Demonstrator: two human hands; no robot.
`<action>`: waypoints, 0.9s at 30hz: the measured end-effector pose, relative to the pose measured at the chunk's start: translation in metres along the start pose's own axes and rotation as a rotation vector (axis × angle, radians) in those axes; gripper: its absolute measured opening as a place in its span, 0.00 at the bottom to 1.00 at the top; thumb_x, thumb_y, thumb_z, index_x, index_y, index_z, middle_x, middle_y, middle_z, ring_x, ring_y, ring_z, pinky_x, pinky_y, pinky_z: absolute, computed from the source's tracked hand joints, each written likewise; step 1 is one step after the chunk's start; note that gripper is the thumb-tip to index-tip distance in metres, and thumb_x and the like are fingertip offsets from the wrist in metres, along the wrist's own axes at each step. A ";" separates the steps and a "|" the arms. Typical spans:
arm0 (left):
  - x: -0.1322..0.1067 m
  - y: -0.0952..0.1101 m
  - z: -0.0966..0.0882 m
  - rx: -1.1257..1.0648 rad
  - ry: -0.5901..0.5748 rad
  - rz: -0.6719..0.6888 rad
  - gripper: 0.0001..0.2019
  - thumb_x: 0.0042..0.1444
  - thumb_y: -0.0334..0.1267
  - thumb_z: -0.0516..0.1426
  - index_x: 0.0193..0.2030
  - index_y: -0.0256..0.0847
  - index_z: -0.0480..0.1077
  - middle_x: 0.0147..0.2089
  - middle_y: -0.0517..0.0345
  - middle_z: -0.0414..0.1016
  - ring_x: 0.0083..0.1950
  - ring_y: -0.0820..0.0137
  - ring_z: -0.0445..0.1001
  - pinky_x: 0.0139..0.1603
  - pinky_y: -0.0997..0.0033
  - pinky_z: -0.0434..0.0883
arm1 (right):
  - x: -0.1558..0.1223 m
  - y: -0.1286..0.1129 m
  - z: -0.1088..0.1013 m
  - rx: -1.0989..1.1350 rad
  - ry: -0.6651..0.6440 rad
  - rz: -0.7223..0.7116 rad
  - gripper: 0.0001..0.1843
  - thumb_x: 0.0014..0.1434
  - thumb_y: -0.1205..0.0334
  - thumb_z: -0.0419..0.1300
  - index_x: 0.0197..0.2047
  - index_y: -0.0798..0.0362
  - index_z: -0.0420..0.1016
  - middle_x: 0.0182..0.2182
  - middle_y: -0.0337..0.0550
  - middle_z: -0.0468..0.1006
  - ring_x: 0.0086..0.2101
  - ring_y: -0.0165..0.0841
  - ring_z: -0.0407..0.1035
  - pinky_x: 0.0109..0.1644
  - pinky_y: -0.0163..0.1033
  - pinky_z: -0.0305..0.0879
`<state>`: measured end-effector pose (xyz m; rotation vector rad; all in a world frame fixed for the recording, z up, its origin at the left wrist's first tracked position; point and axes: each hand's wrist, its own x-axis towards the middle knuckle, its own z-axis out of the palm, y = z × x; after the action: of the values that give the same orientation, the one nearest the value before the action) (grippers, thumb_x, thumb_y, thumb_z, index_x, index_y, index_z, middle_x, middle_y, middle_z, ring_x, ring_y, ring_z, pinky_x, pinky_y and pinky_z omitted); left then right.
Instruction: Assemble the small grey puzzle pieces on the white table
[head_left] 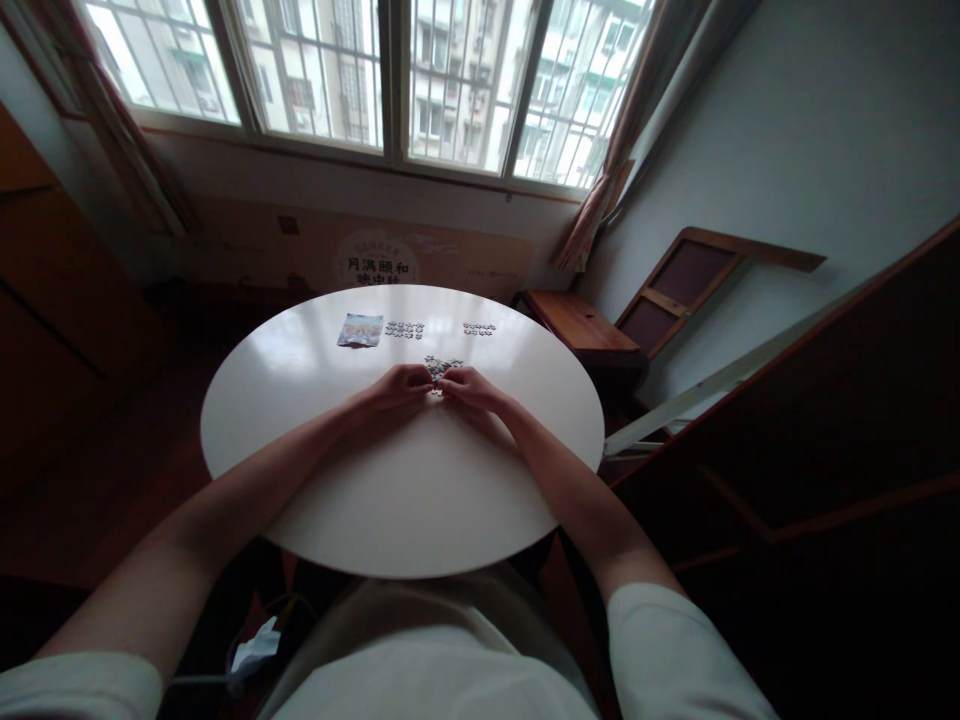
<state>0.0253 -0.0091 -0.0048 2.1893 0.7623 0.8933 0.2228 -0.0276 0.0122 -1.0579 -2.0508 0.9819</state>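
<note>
A small heap of jigsaw puzzle pieces (442,368) lies on the white round table (390,490). My left hand (403,385) is at the heap's near left, its fingers curled and pinched at the edge of the pieces. From the right, my right hand (469,385) meets it, fingers also bent together. A piece seems to show between the fingertips, too small to tell which hand grips it. Beyond the heap, one group of laid-out puzzle pieces (405,329) sits to the left and a smaller group of pieces (478,328) to the right.
A bluish picture packet (360,331) lies at the table's far left, beside the left group. Behind the table's right side stands a wooden stool or bench (577,322). A dark wooden panel (810,440) slants along the right. Barred windows (390,80) are ahead.
</note>
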 end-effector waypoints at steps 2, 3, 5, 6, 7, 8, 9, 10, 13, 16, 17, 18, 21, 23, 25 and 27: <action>0.000 0.001 0.000 0.009 -0.001 -0.004 0.15 0.52 0.45 0.57 0.33 0.32 0.71 0.27 0.59 0.70 0.28 0.76 0.65 0.28 0.78 0.62 | -0.001 -0.001 0.000 0.003 -0.002 0.002 0.17 0.54 0.52 0.57 0.29 0.60 0.72 0.23 0.40 0.72 0.25 0.27 0.64 0.30 0.32 0.58; 0.000 0.001 -0.001 0.012 0.001 -0.003 0.15 0.52 0.45 0.57 0.33 0.32 0.71 0.27 0.59 0.70 0.28 0.76 0.65 0.28 0.78 0.62 | -0.001 -0.002 0.000 0.006 -0.003 0.005 0.17 0.54 0.52 0.57 0.29 0.60 0.72 0.23 0.41 0.72 0.25 0.27 0.64 0.29 0.32 0.58; 0.000 0.001 -0.001 0.010 0.001 -0.002 0.15 0.52 0.45 0.57 0.33 0.32 0.71 0.27 0.59 0.70 0.28 0.76 0.65 0.28 0.78 0.62 | -0.001 -0.002 0.000 0.008 -0.002 0.016 0.18 0.54 0.51 0.58 0.29 0.60 0.72 0.23 0.40 0.72 0.25 0.27 0.63 0.29 0.32 0.58; 0.000 0.001 -0.001 0.007 0.001 -0.002 0.15 0.52 0.45 0.56 0.33 0.32 0.71 0.27 0.59 0.70 0.28 0.76 0.64 0.27 0.78 0.62 | -0.001 -0.002 0.000 0.010 0.000 0.020 0.18 0.54 0.51 0.58 0.29 0.60 0.72 0.23 0.40 0.72 0.25 0.27 0.63 0.29 0.32 0.58; 0.000 0.000 -0.001 0.004 0.000 -0.002 0.15 0.52 0.45 0.56 0.33 0.32 0.71 0.27 0.59 0.70 0.27 0.77 0.64 0.27 0.78 0.61 | -0.001 -0.002 0.001 0.012 0.002 0.022 0.18 0.54 0.51 0.58 0.28 0.60 0.72 0.23 0.40 0.72 0.25 0.27 0.64 0.29 0.32 0.58; 0.000 0.000 -0.001 0.002 -0.001 -0.002 0.15 0.52 0.45 0.56 0.33 0.32 0.71 0.27 0.59 0.70 0.27 0.77 0.64 0.27 0.78 0.61 | -0.001 -0.002 0.001 0.016 0.001 0.021 0.17 0.54 0.51 0.58 0.28 0.60 0.72 0.23 0.40 0.72 0.25 0.27 0.64 0.30 0.32 0.58; 0.000 -0.001 -0.001 0.000 -0.002 -0.002 0.15 0.52 0.45 0.57 0.33 0.32 0.71 0.27 0.59 0.70 0.27 0.77 0.64 0.27 0.78 0.61 | -0.001 -0.002 0.001 0.020 0.002 0.021 0.17 0.54 0.51 0.58 0.28 0.60 0.72 0.23 0.40 0.72 0.25 0.27 0.64 0.30 0.32 0.58; 0.000 -0.002 -0.001 -0.001 -0.002 0.000 0.15 0.52 0.45 0.57 0.33 0.32 0.71 0.27 0.59 0.70 0.27 0.77 0.64 0.27 0.78 0.61 | -0.001 -0.002 0.001 0.023 0.001 0.020 0.17 0.54 0.52 0.58 0.28 0.60 0.72 0.23 0.40 0.72 0.25 0.27 0.64 0.30 0.32 0.58; 0.001 -0.004 0.000 -0.015 -0.004 0.001 0.14 0.52 0.44 0.57 0.33 0.32 0.71 0.28 0.59 0.70 0.27 0.77 0.65 0.28 0.78 0.62 | 0.000 -0.001 0.000 0.025 -0.002 0.018 0.17 0.54 0.52 0.58 0.28 0.60 0.72 0.22 0.40 0.72 0.25 0.27 0.64 0.30 0.33 0.59; 0.001 -0.005 0.000 -0.031 -0.003 0.000 0.13 0.50 0.44 0.58 0.32 0.32 0.71 0.27 0.59 0.69 0.27 0.77 0.64 0.27 0.78 0.62 | 0.000 0.000 0.000 0.020 -0.004 0.015 0.17 0.54 0.52 0.58 0.28 0.60 0.72 0.23 0.40 0.72 0.25 0.27 0.64 0.30 0.33 0.58; 0.001 -0.005 0.000 -0.035 -0.004 0.001 0.13 0.49 0.43 0.58 0.31 0.32 0.70 0.26 0.60 0.69 0.27 0.77 0.64 0.27 0.78 0.62 | 0.000 0.000 0.000 0.017 -0.003 0.016 0.16 0.54 0.53 0.58 0.27 0.60 0.72 0.22 0.40 0.72 0.25 0.27 0.64 0.30 0.32 0.58; 0.001 -0.006 0.000 -0.037 -0.002 0.001 0.13 0.49 0.43 0.59 0.31 0.32 0.70 0.26 0.60 0.69 0.26 0.77 0.64 0.26 0.78 0.62 | 0.001 0.001 0.000 0.015 -0.001 0.016 0.16 0.54 0.53 0.58 0.27 0.60 0.72 0.22 0.40 0.72 0.25 0.27 0.63 0.29 0.32 0.58; 0.001 -0.006 -0.001 -0.042 0.007 0.000 0.13 0.49 0.44 0.59 0.31 0.32 0.70 0.26 0.60 0.69 0.26 0.78 0.63 0.26 0.79 0.61 | 0.001 0.002 0.000 0.023 -0.001 0.017 0.16 0.54 0.53 0.59 0.27 0.59 0.71 0.22 0.39 0.71 0.25 0.27 0.63 0.29 0.32 0.58; 0.001 -0.006 -0.001 -0.042 0.016 -0.001 0.14 0.50 0.44 0.58 0.32 0.32 0.70 0.26 0.60 0.69 0.26 0.78 0.63 0.26 0.79 0.61 | 0.001 0.002 0.000 0.037 -0.003 0.020 0.15 0.54 0.53 0.58 0.27 0.59 0.71 0.22 0.39 0.71 0.25 0.27 0.63 0.29 0.32 0.58; 0.000 -0.006 -0.001 -0.035 0.022 0.000 0.14 0.50 0.45 0.58 0.31 0.32 0.70 0.26 0.60 0.69 0.26 0.78 0.63 0.26 0.78 0.61 | 0.001 0.003 0.000 0.046 -0.006 0.023 0.15 0.54 0.54 0.58 0.27 0.59 0.71 0.22 0.40 0.72 0.25 0.27 0.63 0.29 0.32 0.58; 0.000 -0.006 -0.001 -0.023 0.035 0.001 0.14 0.50 0.45 0.58 0.31 0.32 0.70 0.26 0.60 0.69 0.26 0.77 0.64 0.27 0.78 0.62 | 0.002 0.004 0.000 0.040 -0.007 0.022 0.15 0.54 0.54 0.58 0.27 0.59 0.71 0.22 0.40 0.72 0.25 0.27 0.63 0.29 0.32 0.58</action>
<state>0.0234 -0.0047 -0.0089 2.1595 0.7646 0.9389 0.2233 -0.0249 0.0094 -1.0591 -2.0209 1.0348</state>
